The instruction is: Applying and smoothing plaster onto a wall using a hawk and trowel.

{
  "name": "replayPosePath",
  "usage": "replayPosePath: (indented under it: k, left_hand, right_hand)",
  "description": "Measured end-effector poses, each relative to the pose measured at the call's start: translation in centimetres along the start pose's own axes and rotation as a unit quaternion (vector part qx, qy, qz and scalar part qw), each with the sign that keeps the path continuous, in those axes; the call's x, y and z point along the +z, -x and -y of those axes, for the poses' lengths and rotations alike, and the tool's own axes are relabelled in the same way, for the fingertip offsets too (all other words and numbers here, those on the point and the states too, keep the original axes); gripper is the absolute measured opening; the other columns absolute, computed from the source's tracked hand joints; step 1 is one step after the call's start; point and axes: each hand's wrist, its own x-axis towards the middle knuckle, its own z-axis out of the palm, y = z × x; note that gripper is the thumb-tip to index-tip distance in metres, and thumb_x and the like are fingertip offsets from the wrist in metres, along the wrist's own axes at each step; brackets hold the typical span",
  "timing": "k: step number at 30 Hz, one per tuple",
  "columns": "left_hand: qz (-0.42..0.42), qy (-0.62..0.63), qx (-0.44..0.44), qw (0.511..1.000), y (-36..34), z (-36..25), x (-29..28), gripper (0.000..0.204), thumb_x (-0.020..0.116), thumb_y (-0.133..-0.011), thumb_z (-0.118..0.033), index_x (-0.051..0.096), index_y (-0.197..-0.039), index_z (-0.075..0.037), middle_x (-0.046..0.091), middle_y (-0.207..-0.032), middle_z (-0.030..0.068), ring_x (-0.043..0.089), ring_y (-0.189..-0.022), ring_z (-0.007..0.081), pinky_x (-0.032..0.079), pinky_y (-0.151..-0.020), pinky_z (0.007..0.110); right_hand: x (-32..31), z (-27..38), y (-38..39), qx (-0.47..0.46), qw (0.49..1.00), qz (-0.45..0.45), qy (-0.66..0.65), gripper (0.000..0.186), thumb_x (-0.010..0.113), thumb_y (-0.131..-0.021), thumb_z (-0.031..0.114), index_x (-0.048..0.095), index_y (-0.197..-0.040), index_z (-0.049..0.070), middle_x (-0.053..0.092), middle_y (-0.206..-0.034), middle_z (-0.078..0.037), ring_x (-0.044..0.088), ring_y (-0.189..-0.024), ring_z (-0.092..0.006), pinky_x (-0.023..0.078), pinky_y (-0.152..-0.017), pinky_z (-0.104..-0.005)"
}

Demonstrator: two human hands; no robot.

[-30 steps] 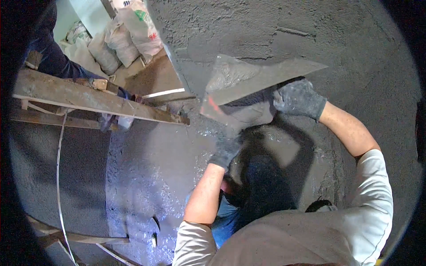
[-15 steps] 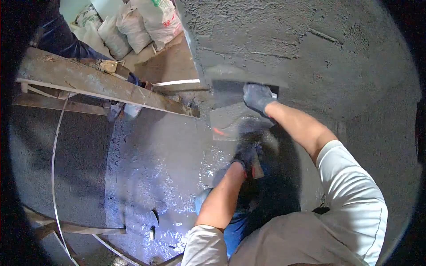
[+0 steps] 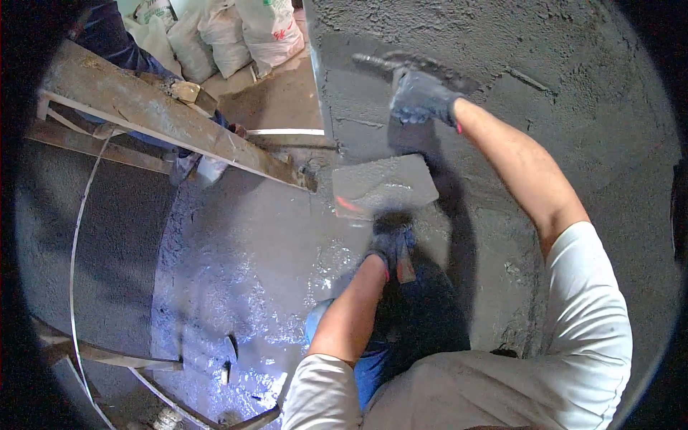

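While the right hand [image 3: 419, 97] is clenched round the handle of a plastering trowel [image 3: 412, 66], its dark glove presses the blade flat against the rough grey wall [image 3: 573, 86], most likely so that the mortar is spread thin along the surface instead of dropping off. That trowel lies high on the wall, above the mortar board [image 3: 385, 185] and well apart from it. Below, the left hand [image 3: 390, 240], also gloved, grips the stem under the board and holds the slab roughly level, which by my reading keeps its load of wet grey mortar from sliding away. So the board sits directly over the left hand and beneath the right, close in against the wall, where a short reach of the trowel would meet it. To the left of the board a mortar-caked wooden plank [image 3: 165, 118] slants across the view, and beyond its far end a heap of white sacks [image 3: 229, 32] rests on the ground. Under the board the wet floor [image 3: 236, 287] glistens with slurry. Another person's dark sleeve [image 3: 115, 36] shows near the upper end of the plank; what that person does cannot be told.
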Motion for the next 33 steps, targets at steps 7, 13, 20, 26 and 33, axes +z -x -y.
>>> replayPosePath:
  k: [7,13,20,26,33]
  left_hand:
    - [-0.136,0.536,-0.059,0.831,0.5,2.1,2.8,0.019,0.041,-0.092,-0.027,0.054,-0.086,-0.015,0.05,-0.065,-0.0001,0.047,-0.054,0.013,0.04,-0.046,0.029]
    - [-0.193,0.292,-0.045,0.936,0.8,0.8,2.1,0.015,0.047,-0.09,-0.023,0.055,-0.083,-0.013,0.051,-0.064,0.0006,0.049,-0.052,0.0155,0.04,-0.047,0.029]
    - [-0.192,0.436,-0.036,0.879,2.1,2.8,1.0,0.015,0.05,-0.088,-0.023,0.055,-0.078,-0.013,0.05,-0.06,0.0011,0.047,-0.048,0.0157,0.039,-0.043,0.03]
    - [-0.106,0.438,-0.081,0.889,2.5,3.6,-0.1,0.015,0.05,-0.086,-0.021,0.057,-0.076,-0.013,0.051,-0.058,0.0023,0.049,-0.049,0.0169,0.039,-0.043,0.032]
    - [0.039,-0.058,-0.048,0.996,1.9,-4.4,-10.1,0.023,0.051,-0.073,-0.022,0.067,-0.075,-0.006,0.063,-0.081,0.0192,0.061,-0.076,0.0338,0.045,-0.067,0.044]
  right_hand:
    - [-2.4,6.7,-0.3,0.163,0.981,-0.027,-0.103,0.011,0.053,-0.072,0.01,0.061,-0.072,0.001,0.062,-0.075,-0.016,0.063,-0.074,-0.0244,0.05,-0.06,-0.0351]
    - [3.1,13.8,-2.9,0.322,0.837,0.118,-0.427,0.026,0.044,-0.082,0.015,0.06,-0.093,-0.002,0.06,-0.101,-0.025,0.059,-0.096,-0.0378,0.046,-0.08,-0.0459]
    - [-1.4,6.9,-4.5,0.376,0.803,0.088,-0.455,0.027,0.044,-0.08,0.017,0.061,-0.093,0.001,0.062,-0.092,-0.022,0.061,-0.088,-0.038,0.048,-0.076,-0.0451]
    - [-5.1,1.6,-4.9,0.176,0.966,0.084,-0.17,0.023,0.048,-0.077,0.017,0.064,-0.086,0.002,0.063,-0.088,-0.021,0.061,-0.087,-0.0374,0.049,-0.073,-0.0441]
    - [-3.9,-4.3,-3.2,0.182,0.97,-0.131,-0.096,0.008,0.058,-0.068,0.009,0.063,-0.071,0.004,0.059,-0.063,-0.012,0.062,-0.064,-0.0255,0.048,-0.055,-0.0363]
